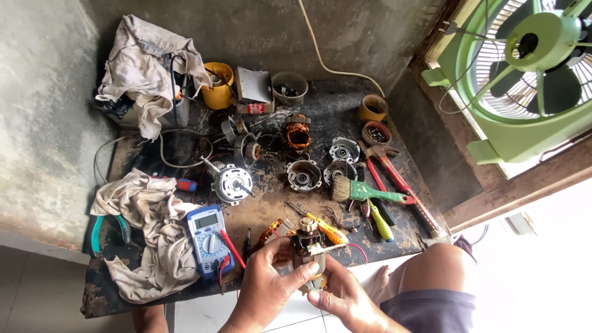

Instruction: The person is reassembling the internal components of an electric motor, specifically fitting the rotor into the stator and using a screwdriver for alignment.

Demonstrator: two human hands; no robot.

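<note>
Both hands hold a small electric motor stator with copper windings (306, 242) over the near edge of the dark work board (345, 105). My left hand (266, 285) wraps its left side, thumb across the front. My right hand (344, 297) supports it from below and right. Thin red wires trail from the part. A yellow-handled screwdriver (328, 232) lies just behind it.
On the board lie a blue multimeter (208, 237) with red leads, motor housings (303, 175), a rotor with shaft (232, 182), a green-handled brush (364, 191), red pliers (394, 176), rags (151, 228), small tubs (373, 108). A green fan (530, 68) stands at right. My bare knee (431, 268) is beside the board.
</note>
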